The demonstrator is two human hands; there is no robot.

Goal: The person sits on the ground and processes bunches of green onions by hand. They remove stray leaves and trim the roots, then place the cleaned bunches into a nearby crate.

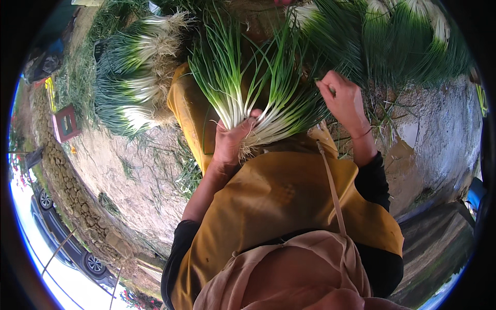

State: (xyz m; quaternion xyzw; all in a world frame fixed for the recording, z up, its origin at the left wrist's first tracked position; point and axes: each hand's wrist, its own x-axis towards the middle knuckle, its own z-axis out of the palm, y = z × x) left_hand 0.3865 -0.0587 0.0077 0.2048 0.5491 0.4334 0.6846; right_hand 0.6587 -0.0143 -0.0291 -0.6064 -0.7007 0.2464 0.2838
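My left hand (229,141) grips a bunch of spring onions (234,106) around the white stems, just above the roots. The green leaves fan out away from me, part to the left and part to the right. The bunch lies over my lap, which a mustard-yellow waterproof apron (286,186) covers. To the right of the leaves, my right hand (343,100) is raised with its fingers curled. A small bit of green leaf shows at its thumb and between the fingers; most of it is hidden in the hand.
Stacked spring onion bunches (135,85) lie at the left, roots towards me. More bunches (403,42) lie at the far right. Leaf scraps (190,174) litter the wet concrete floor (128,166). A red plastic stool (66,123), a stone edging (73,182) and a parked car (66,240) are at left.
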